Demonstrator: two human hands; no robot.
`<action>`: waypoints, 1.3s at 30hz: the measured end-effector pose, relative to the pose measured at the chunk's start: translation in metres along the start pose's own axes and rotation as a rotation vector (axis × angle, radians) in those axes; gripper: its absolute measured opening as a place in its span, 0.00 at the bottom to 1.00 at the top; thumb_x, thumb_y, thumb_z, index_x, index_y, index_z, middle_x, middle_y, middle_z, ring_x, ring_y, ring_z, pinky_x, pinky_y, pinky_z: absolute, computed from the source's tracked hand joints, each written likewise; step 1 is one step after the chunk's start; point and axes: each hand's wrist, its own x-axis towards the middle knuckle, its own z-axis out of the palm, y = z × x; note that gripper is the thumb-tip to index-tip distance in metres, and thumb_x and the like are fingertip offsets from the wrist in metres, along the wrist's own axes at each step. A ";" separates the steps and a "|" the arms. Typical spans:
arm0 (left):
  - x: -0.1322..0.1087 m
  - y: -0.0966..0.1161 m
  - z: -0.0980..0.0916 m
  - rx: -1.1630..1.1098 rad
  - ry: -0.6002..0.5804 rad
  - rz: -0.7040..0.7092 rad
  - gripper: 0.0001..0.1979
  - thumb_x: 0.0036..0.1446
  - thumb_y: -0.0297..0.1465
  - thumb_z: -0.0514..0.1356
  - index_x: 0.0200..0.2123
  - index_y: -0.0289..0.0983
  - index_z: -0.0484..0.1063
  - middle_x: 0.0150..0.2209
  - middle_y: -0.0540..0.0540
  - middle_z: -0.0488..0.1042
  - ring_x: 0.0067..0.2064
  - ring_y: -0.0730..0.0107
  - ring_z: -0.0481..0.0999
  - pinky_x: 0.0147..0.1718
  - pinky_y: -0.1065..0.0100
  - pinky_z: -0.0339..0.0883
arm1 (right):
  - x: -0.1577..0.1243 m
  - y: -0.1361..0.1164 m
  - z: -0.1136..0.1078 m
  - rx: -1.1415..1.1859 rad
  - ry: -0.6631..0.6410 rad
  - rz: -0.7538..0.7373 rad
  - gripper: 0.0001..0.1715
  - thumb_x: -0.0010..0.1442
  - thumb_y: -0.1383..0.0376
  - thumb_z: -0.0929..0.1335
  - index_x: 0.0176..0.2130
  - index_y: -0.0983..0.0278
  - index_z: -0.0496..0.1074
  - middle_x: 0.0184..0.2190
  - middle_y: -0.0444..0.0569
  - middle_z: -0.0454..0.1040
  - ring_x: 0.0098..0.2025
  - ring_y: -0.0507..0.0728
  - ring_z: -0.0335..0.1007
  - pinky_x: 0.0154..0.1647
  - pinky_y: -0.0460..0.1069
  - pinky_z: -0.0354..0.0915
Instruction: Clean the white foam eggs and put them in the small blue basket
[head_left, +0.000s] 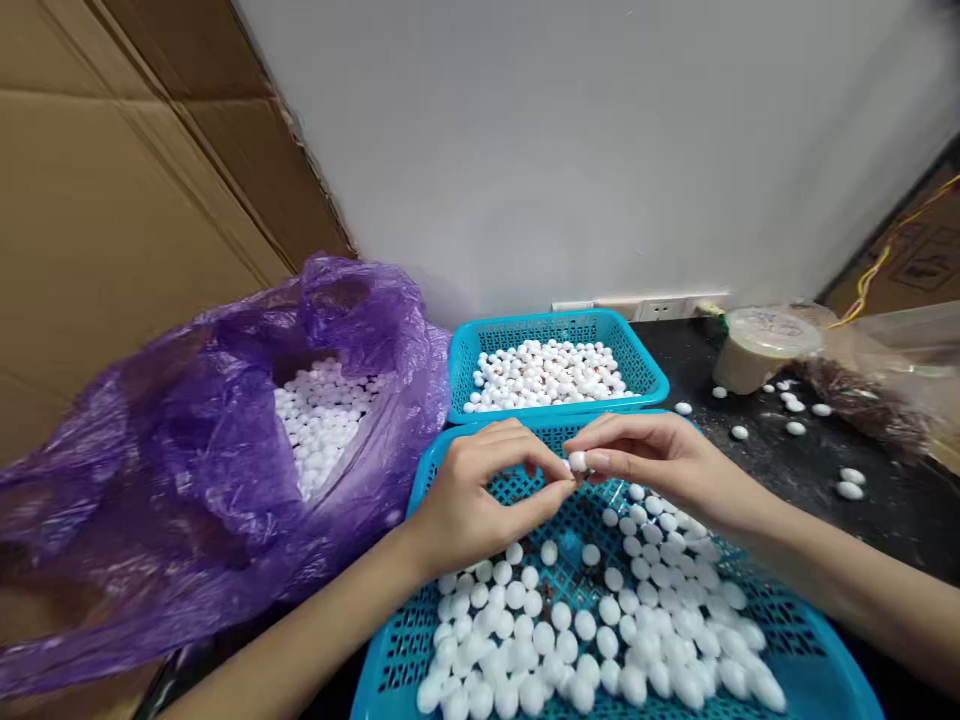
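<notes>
Both hands meet above a turquoise plastic mesh basket [814, 670]. My right hand [652, 462] pinches a small white foam ball [577, 461] between thumb and fingers, and the fingertips of my left hand [480, 497] press against the same ball from the other side. Several similar white balls [577, 630] lie heaped in the basket under my hands. Behind it stands a second turquoise basket [559, 328], filled with smaller white balls [544, 375]. To my left, a purple plastic bag [195, 470] holds many white balls [322, 425].
A black tabletop [885, 520] on the right is dusty, with several loose white balls [849, 482] on it. Beyond them are a lidded plastic cup [765, 347] and a clear bag of dark material [862, 395]. A white wall [570, 150] with a socket [660, 310] stands behind, and cardboard [112, 250] lines the left.
</notes>
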 end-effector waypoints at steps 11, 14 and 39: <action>-0.001 -0.001 -0.002 0.020 0.017 -0.002 0.02 0.51 0.25 0.62 0.28 0.36 0.73 0.27 0.51 0.75 0.30 0.75 0.72 0.32 0.70 0.66 | 0.000 0.001 -0.001 -0.035 -0.009 -0.041 0.06 0.53 0.67 0.71 0.35 0.59 0.78 0.36 0.46 0.76 0.41 0.53 0.72 0.45 0.50 0.67; -0.001 -0.001 -0.002 0.028 0.024 0.002 0.02 0.51 0.25 0.62 0.28 0.36 0.73 0.27 0.51 0.75 0.30 0.75 0.72 0.33 0.70 0.65 | 0.000 0.001 -0.001 -0.036 -0.009 -0.040 0.06 0.53 0.67 0.71 0.35 0.59 0.78 0.36 0.46 0.76 0.40 0.53 0.72 0.45 0.50 0.67; -0.002 0.000 -0.002 0.118 0.070 -0.034 0.04 0.50 0.27 0.64 0.28 0.36 0.70 0.25 0.52 0.72 0.27 0.76 0.68 0.27 0.73 0.62 | 0.000 0.001 -0.003 -0.043 -0.024 -0.017 0.06 0.53 0.67 0.71 0.35 0.59 0.78 0.36 0.45 0.77 0.40 0.52 0.72 0.45 0.50 0.67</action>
